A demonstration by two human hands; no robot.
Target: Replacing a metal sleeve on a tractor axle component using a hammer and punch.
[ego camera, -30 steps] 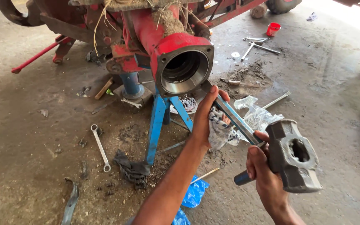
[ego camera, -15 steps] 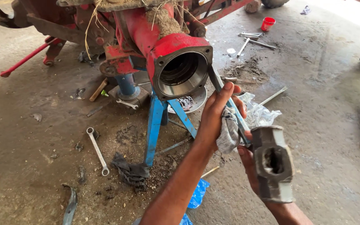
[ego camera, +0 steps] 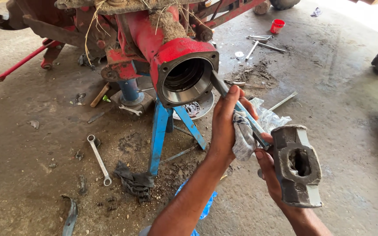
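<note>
My left hand (ego camera: 226, 124) grips the rag-wrapped steel drift bar (ego camera: 237, 109) set against the red round axle housing's (ego camera: 184, 76) rim, my right hand (ego camera: 270, 168) clutches the grey sledgehammer (ego camera: 297, 165); striking squarely seems next.

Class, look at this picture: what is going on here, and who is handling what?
A person works at a red housing propped on a blue stand over a dirty concrete floor. The left hand holds a long metal bar with a rag, its tip at the rim of the housing's round opening. The right hand holds a heavy hammer beside the bar's near end. A spanner lies on the floor.
</note>
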